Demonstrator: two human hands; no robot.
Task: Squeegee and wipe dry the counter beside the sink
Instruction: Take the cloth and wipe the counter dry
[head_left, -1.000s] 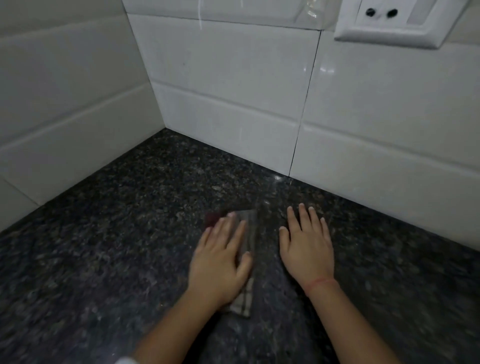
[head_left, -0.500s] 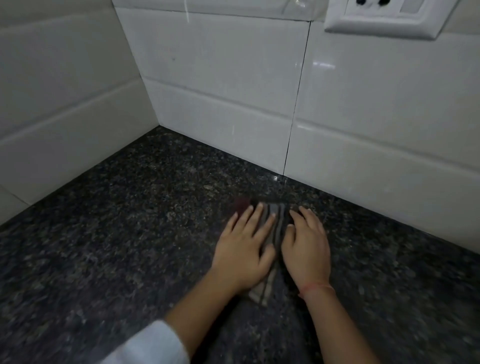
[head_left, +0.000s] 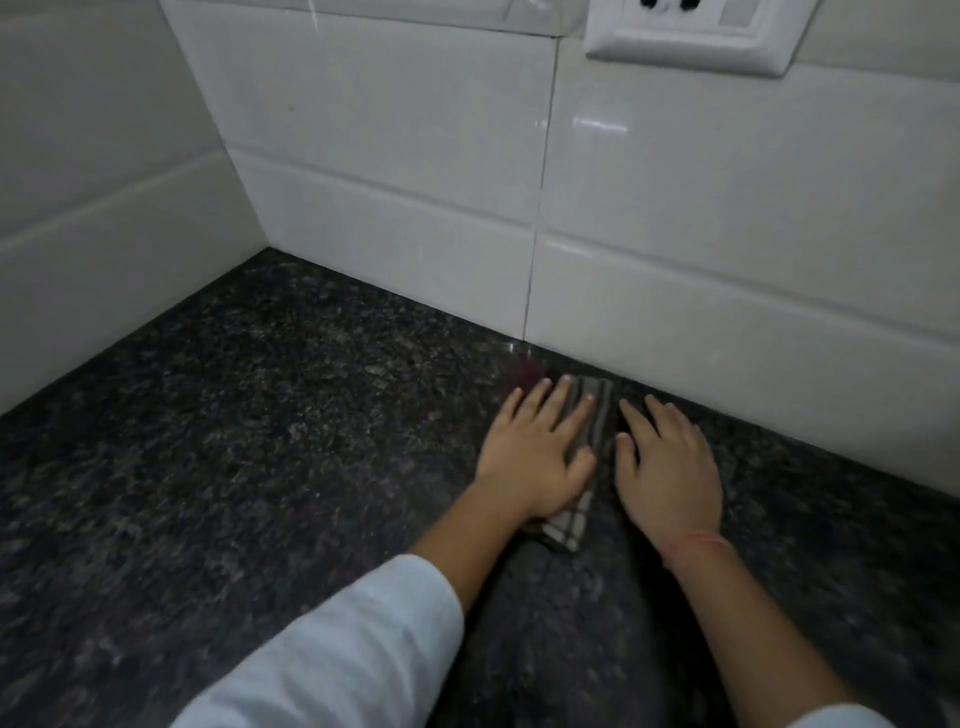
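Note:
A dark speckled granite counter (head_left: 249, 447) fills the lower view. A folded checked cloth (head_left: 598, 415) lies on it close to the back wall. My left hand (head_left: 535, 457) presses flat on the cloth with its fingers spread, covering most of it. One checked corner (head_left: 563, 527) shows below the palm. My right hand (head_left: 670, 462) lies flat and open on the bare counter just right of the cloth, holding nothing. No squeegee is in view.
White tiled walls meet in a corner at the back left (head_left: 260, 244). The back wall (head_left: 701, 234) runs close beyond my fingertips. A white wall socket (head_left: 691, 36) sits above. The sink is out of view.
Both hands and the cloth have slid forward and to the right, toward the back wall. My right hand touched the cloth's edge half a second ago and now lies beside it.

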